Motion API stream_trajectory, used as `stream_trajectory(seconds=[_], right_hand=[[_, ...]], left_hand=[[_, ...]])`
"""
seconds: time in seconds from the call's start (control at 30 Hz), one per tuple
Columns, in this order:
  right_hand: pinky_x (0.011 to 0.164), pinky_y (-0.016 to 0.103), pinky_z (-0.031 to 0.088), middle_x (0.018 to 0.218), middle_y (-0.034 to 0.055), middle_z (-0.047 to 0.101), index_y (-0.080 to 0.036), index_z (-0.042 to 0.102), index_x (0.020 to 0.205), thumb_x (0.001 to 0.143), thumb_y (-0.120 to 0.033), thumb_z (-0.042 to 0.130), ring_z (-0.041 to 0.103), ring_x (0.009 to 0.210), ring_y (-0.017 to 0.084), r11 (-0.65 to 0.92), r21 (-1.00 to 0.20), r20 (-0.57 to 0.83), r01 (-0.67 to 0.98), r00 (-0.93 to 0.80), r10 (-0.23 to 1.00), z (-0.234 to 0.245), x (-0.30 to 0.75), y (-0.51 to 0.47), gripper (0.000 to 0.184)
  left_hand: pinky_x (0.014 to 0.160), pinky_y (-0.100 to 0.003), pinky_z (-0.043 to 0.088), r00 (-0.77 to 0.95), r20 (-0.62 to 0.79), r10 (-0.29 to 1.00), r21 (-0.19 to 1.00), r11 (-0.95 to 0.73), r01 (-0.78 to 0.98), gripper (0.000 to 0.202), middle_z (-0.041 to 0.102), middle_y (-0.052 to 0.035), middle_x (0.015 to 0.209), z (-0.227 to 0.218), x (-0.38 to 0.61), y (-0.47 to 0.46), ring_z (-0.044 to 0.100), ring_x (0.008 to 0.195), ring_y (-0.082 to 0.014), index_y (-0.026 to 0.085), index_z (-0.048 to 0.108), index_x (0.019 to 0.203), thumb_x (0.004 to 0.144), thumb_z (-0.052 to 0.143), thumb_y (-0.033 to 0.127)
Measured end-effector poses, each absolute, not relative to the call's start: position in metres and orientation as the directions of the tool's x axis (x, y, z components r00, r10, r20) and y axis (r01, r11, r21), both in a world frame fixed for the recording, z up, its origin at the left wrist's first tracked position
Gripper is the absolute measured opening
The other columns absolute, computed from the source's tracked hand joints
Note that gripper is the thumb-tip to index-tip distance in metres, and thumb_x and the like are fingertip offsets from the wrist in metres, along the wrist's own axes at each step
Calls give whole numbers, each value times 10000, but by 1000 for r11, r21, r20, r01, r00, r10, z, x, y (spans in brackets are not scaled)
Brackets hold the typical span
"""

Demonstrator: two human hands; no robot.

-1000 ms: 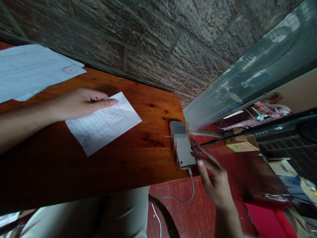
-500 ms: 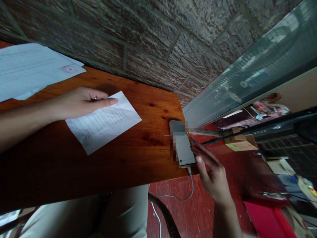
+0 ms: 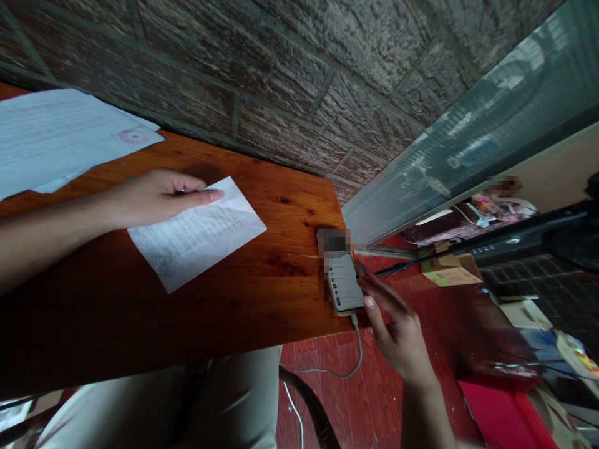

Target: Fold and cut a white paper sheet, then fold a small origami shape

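Note:
My left hand pinches a creased sheet of paper, with the thumb on top near its upper edge. Rows of small writing cover the sheet, too fine to read. At the right end of the wooden table lies a phone, its screen lit with a list of small icons and its upper part blurred out. A charging cable is plugged into its near end. Beside the phone's right edge is my right hand, fingers stretched out and the thumb close to the screen's lower corner.
Several papers, the top one with a red round stamp, lie at the table's left. A stone-textured wall borders the far edge. Right of the table are a cardboard box, a dark pole and red flooring.
The phone screen has gone from a mostly blank page to a list with icons. My right hand stays by the phone, and my left hand still has the paper.

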State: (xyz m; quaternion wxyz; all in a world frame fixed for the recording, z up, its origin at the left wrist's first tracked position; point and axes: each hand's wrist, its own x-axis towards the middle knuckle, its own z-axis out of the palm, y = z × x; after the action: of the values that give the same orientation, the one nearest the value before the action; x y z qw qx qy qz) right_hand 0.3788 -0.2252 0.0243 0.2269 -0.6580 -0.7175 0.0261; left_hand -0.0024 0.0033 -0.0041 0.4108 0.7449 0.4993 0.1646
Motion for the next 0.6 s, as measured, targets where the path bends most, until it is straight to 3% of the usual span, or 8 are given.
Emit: stream_trajectory(seconds=[0.23, 0.6], right_hand=[[1024, 417, 517, 1255, 112, 676, -220, 689, 1184, 954, -335, 528, 625, 1202, 249, 107, -307, 295, 946, -12, 955, 23, 380, -224, 304], [1025, 405, 519, 1394, 105, 577, -248, 684, 1212, 951, -307, 539, 603, 1231, 235, 170, -330, 255, 928, -86, 963, 27, 375, -225, 305]], left_hand=[[569, -215, 378, 460, -155, 874, 787, -173, 593, 547, 569, 16, 687, -6, -3, 5, 489, 626, -124, 153, 665, 871, 779, 493, 664], [573, -220, 372, 480, -130, 868, 778, -211, 592, 524, 552, 19, 678, -5, -3, 4, 473, 616, -119, 162, 663, 844, 794, 484, 652]])
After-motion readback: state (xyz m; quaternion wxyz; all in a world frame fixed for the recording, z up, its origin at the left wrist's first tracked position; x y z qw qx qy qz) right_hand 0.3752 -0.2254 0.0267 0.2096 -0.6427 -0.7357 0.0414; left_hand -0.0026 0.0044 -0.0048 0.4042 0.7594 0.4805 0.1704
